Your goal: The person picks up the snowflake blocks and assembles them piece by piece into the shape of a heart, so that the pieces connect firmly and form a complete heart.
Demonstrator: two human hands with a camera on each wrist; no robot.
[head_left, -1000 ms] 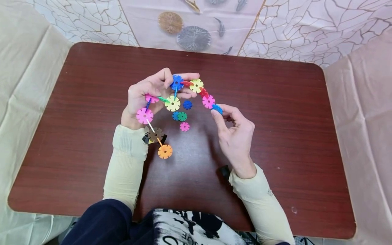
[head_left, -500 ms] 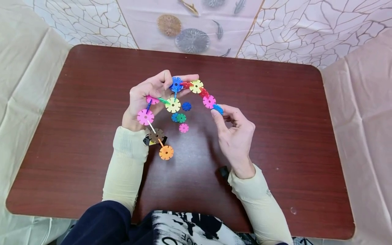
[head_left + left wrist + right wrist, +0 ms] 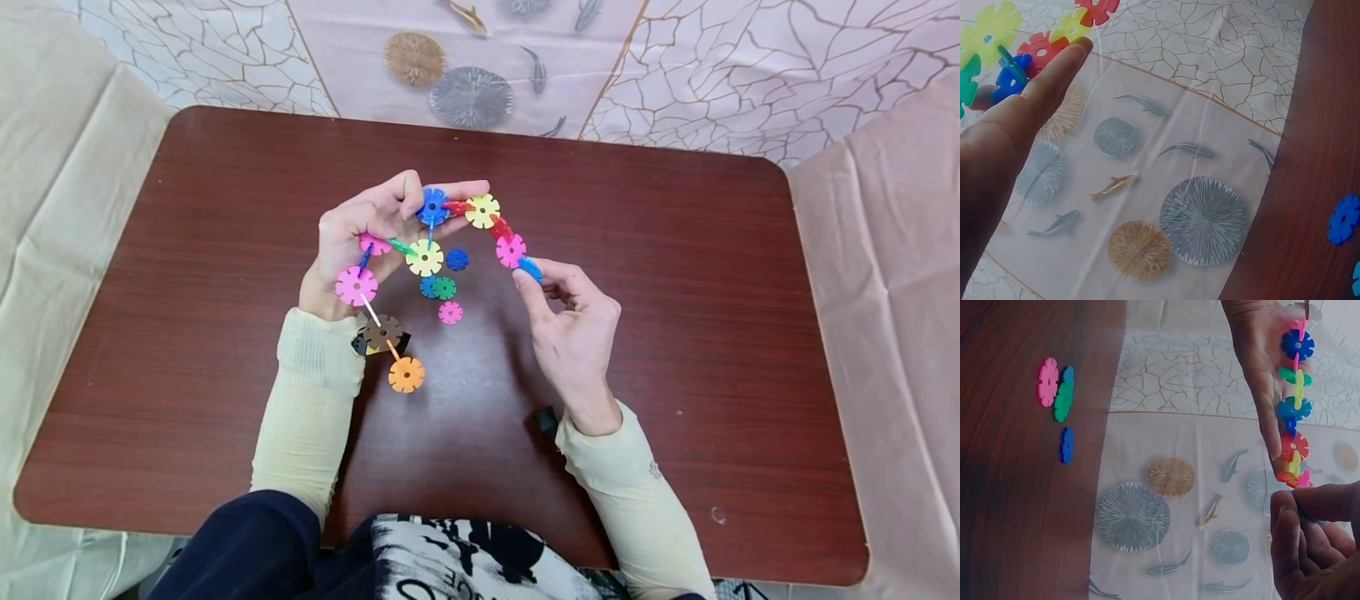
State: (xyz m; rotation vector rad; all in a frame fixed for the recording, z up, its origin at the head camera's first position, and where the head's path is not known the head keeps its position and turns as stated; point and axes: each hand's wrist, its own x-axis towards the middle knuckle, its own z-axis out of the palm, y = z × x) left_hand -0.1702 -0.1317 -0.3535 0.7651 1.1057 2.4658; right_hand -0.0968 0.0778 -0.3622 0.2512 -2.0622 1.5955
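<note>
— What have you got in your left hand (image 3: pixel 360 229)?

— A chain of bright plastic snowflake discs (image 3: pixel 427 250), slotted edge to edge with some thin sticks between them. My thumb and fingers are curled onto it at the dark blue notched disc (image 3: pixel 432 205) near the top, so the whole string hangs in the air over the dark reddish-brown wooden table (image 3: pixel 187 350). One branch droops past my wrist down to an orange notched disc (image 3: pixel 406 374).

— And your right hand (image 3: pixel 573 333)?

— My thumb and forefinger are pressed together on a small light blue plastic disc (image 3: pixel 529 267), right against the pink disc at the chain's right end (image 3: pixel 511 250). I judge the two are touching, though I can't tell whether the slots are seated. The other fingers stay curled back, out of the way.

— Why hold it up like that?

— I'd say so the free end stays steady and level with my right fingertips, instead of swinging.

— What's lying under it?

— Four loose discs on the table between my hands: a blue one (image 3: pixel 457 259), a blue and green pair overlapping (image 3: pixel 438 287), and a pink one (image 3: pixel 450 312) nearest me. Beyond the table's far edge lies a pale plastic sheet printed with fish and round leaves (image 3: pixel 472 92).
</note>
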